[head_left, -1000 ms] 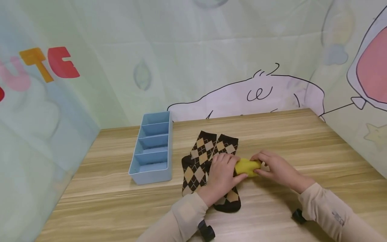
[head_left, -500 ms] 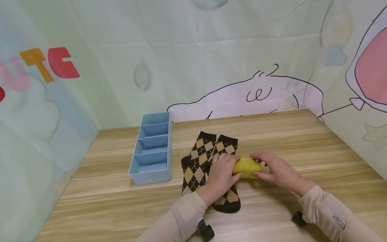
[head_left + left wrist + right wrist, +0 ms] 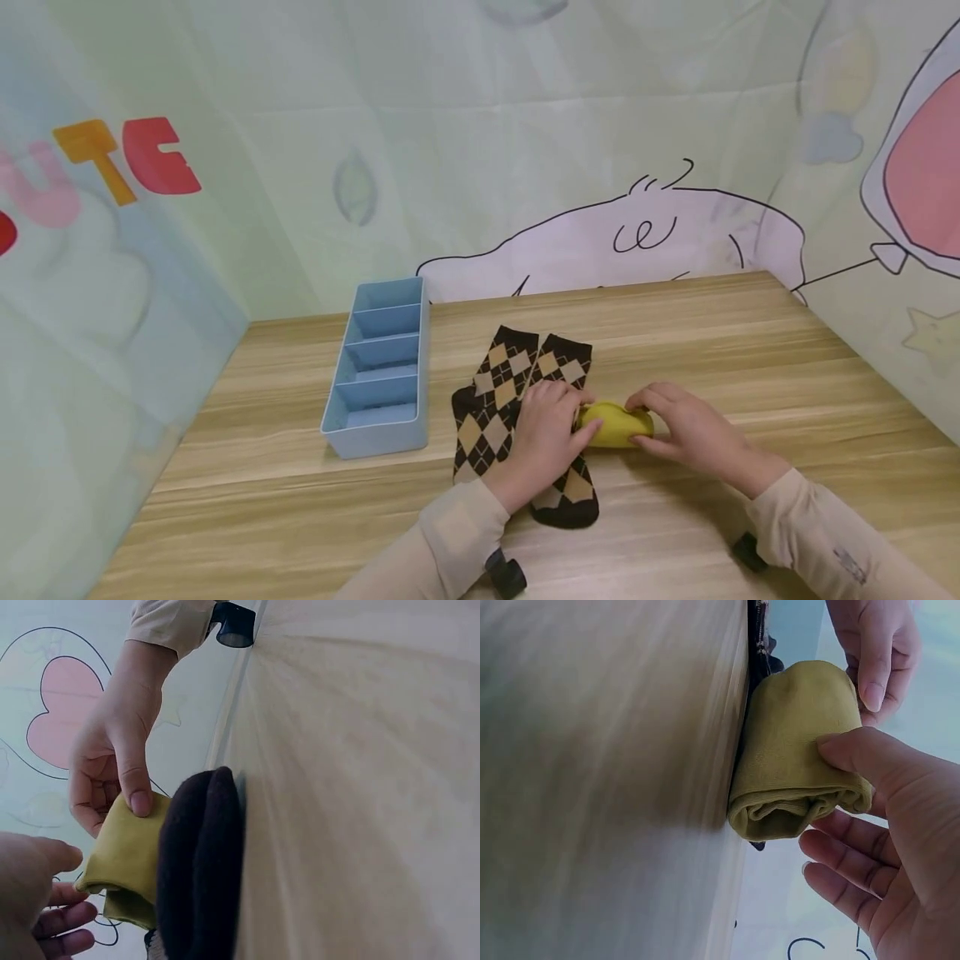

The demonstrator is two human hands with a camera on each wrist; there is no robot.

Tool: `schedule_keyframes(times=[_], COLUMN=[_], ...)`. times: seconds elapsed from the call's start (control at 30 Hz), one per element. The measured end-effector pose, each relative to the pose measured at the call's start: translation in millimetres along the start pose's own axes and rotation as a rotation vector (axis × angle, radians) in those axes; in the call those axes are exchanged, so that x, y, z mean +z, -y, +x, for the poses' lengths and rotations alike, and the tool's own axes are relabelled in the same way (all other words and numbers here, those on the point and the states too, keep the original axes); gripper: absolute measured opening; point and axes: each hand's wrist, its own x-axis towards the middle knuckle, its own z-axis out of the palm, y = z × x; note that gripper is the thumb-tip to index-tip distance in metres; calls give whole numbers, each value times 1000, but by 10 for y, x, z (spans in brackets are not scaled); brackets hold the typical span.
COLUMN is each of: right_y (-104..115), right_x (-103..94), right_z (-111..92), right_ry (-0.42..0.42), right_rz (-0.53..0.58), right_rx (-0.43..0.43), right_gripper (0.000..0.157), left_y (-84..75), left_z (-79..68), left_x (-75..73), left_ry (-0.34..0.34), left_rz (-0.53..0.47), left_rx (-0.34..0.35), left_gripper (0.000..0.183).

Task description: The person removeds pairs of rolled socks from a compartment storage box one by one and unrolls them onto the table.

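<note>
A yellow rolled-up sock point(image 3: 617, 423) sits at the right edge of a pair of argyle socks. Its spiral end and folded layers show in the right wrist view. My left hand point(image 3: 542, 437) holds the left end of the roll between thumb and fingers, above the right-hand argyle sock point(image 3: 564, 500). At the other end, my right hand point(image 3: 693, 429) pinches the roll, thumb point(image 3: 847, 750) on the near side and fingers behind. The second argyle sock point(image 3: 483, 425) lies flat to the left, its toe partly hidden by my left arm.
A light blue box point(image 3: 382, 437) with several compartments stands left of the socks on the wooden table point(image 3: 247, 467). A printed cloth backdrop point(image 3: 450, 167) rises behind and along both sides. Black devices point(image 3: 506, 575) are strapped under both wrists.
The yellow roll has turned a little in my fingers and shifted slightly right and toward me. My right hand has regripped its end. The argyle socks and the box stay put.
</note>
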Motion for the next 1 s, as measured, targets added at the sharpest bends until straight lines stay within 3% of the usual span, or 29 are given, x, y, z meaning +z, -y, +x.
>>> schedule_keyframes(times=[0.27,0.47,0.7,1.0], right_y=[9,-15,-46,-58], right_x=[-53,-97,-66,-18], right_z=[-20,-30,-30,-29], right_ry=[14,42,8,-9], right_rz=[25,100,117,69], right_rx=[-25,-8,-85,-132], right_gripper=[34,9,8,19], left_y=[-12,-12,-36,-44], left_z=[-30,-68,-132,-210], left_x=[-19,-35,-74,-109], left_ry=[22,21,60,147], left_rz=[9,10,-16,62], left_rx=[39,106,184,273], left_gripper=[22,13,9,13])
